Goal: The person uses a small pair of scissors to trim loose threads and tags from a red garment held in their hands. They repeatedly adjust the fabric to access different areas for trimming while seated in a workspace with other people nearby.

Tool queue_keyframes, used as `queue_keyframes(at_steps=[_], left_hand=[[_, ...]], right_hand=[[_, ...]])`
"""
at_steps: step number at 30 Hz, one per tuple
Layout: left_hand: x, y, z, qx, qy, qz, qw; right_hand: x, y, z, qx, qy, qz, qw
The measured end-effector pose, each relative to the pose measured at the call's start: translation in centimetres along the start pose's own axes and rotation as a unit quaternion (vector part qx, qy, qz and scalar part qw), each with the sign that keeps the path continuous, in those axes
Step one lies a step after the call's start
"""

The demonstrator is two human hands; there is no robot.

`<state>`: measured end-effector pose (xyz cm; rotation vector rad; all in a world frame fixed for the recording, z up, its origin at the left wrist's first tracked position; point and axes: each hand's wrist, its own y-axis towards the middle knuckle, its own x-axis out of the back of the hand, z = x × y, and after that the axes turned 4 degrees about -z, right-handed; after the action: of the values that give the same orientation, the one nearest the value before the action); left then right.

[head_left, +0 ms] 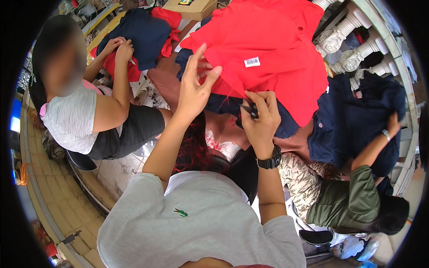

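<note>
A red garment (277,49) with a white barcode sticker (252,62) is spread out in front of me. My left hand (195,89) is at its left edge, thumb and fingers apart, the fingertips close to the cloth; some fingers are partly hidden. My right hand (261,116) is closed around small black thread snips (251,110), whose pointed tip sticks out to the left. Its thumb and index fingertips meet at the lower edge of the red cloth. Loose red threads (227,96) hang from that edge between my hands.
Dark navy cloth (286,129) lies under the red garment. A person at left handles navy and red garments (140,38); another at right handles a navy garment (353,120). A cardboard box (190,10) sits at the back, white balusters (346,35) at the right.
</note>
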<state>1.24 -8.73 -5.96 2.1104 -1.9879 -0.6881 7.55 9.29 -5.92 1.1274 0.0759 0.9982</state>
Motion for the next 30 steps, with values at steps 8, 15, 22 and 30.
queue_keyframes(at_steps=[8,15,22,30], left_hand=[[-0.2,-3.9,0.4,0.103,-0.119,0.160,0.974],[-0.3,-3.8,0.8,0.084,-0.220,0.043,0.971],[0.6,-3.0,-0.8,0.049,-0.198,0.010,0.979],[3.2,-4.2,0.2,0.100,-0.175,-0.006,0.979]], right_hand=[[-2.1,-3.1,-0.3,-0.009,0.018,-0.004,1.000],[-3.0,-3.0,0.5,-0.305,0.196,-0.007,0.932],[-2.9,-0.9,3.6,-0.325,0.439,-0.112,0.830],[-3.6,-3.4,4.3,-0.257,0.227,-0.017,0.939]])
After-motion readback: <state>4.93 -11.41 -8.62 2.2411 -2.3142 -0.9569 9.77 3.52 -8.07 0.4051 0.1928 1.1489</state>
